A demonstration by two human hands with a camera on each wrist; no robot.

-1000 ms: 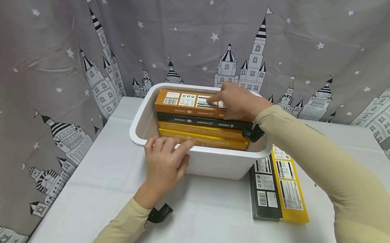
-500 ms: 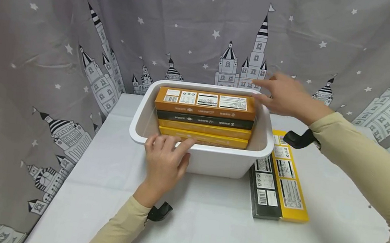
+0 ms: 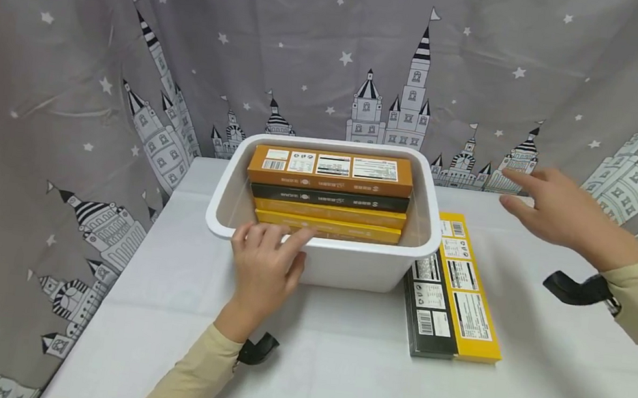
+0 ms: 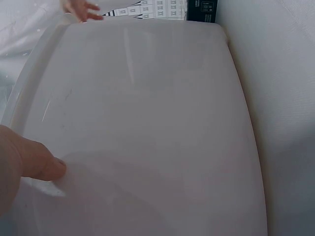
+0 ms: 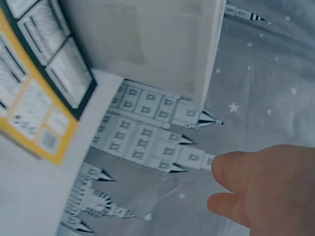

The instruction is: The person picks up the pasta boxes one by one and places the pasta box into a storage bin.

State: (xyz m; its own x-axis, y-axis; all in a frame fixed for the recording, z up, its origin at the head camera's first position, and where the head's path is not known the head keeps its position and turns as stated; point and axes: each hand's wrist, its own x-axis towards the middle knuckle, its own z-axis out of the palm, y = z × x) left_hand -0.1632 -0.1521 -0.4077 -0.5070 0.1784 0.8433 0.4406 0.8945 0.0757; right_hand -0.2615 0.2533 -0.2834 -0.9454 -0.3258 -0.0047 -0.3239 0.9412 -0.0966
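A white tub (image 3: 358, 269) sits on the white desk (image 3: 335, 371). The left hand (image 3: 264, 265) holds the front edge of the tub, near its left corner. Its fingers bend over the edge, and in the left wrist view the thumb (image 4: 42, 164) lies against the outside wall. The right hand (image 3: 566, 211) is in the air, off to the right of the tub. Its pointing finger and thumb stick out with a gap between them, and it has hold of nothing.

Long, flat boxes are inside the tub in a row. At the back is a brown box (image 3: 331, 169) with white labels and a barcode. In front of it comes a dark box (image 3: 331, 198), then a yellow box (image 3: 329, 213), then one more yellow box (image 3: 328, 226) closest to the front.

Two more boxes lie on the desk by the tub's right side: a black box (image 3: 430, 310) and a bright yellow box (image 3: 473, 295). They lie side by side and touch. Behind the desk hangs a gray curtain (image 3: 309, 27) with stars and castles on it.
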